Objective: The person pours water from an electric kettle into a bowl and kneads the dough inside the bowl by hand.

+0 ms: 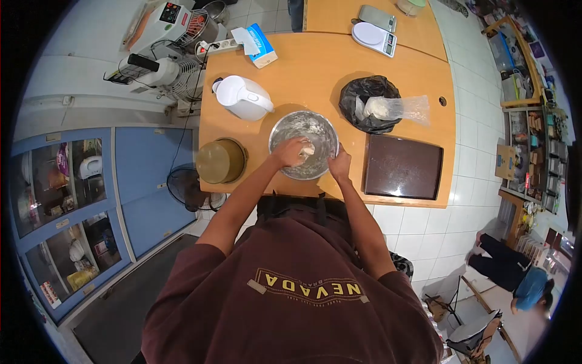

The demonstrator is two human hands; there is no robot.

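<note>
**Wooden table [303, 73] with a dough bowl at its near side**

Close to the person's body, a round metal bowl [284, 134] sits on the table. Pale, sticky dough [308, 149] is inside it, and some is smeared on the wall. The left hand [292, 152] reaches into the bowl, its fingers curled together on the dough. The right hand [340, 164] holds the bowl's right rim, with its fingers clamped there.

Left of the bowl is a round brown tub [213, 161]. To the right lies a flat dark tray [402, 167].

A bit farther away, a white kettle [244, 99] stands on the left. On the right, an open black bag [351, 108] has a clear bag [414, 110] with white stuff in it.

Near the back are a blue and white box [261, 47], a power strip [222, 45] and a white scale [371, 37]. Two mixers are off to the left. Far off on the right, another person [512, 279] wears a blue top.
</note>
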